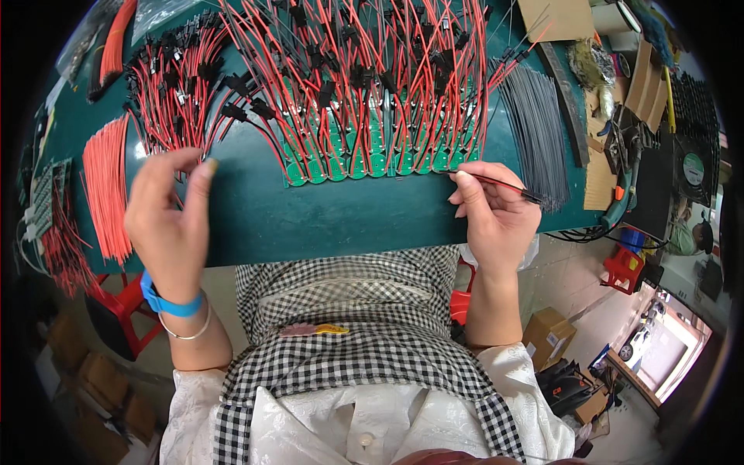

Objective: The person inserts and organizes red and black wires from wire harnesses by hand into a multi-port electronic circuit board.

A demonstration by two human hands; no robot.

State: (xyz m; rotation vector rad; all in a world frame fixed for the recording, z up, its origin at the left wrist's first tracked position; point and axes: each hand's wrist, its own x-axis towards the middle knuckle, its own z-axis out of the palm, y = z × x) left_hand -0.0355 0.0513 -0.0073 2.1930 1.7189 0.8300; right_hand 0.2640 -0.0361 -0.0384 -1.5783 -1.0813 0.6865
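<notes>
Pinched in my right hand is a red-and-black wire lead with a black connector at its right end. The lead's other end points left, at the near edge of a panel of round green circuit boards. Red and black leads with black connectors stand up from these boards. At the left, my left hand is raised with thumb and forefinger curved and slightly apart. Its fingertips are at the near end of a pile of connector leads; nothing held shows between them.
Cut red wires lie in a bundle on the dark green table, left of my left hand. Grey wires are bundled at the right. Beyond them is an orange-and-green handled tool. More boards with wires sit at the far left.
</notes>
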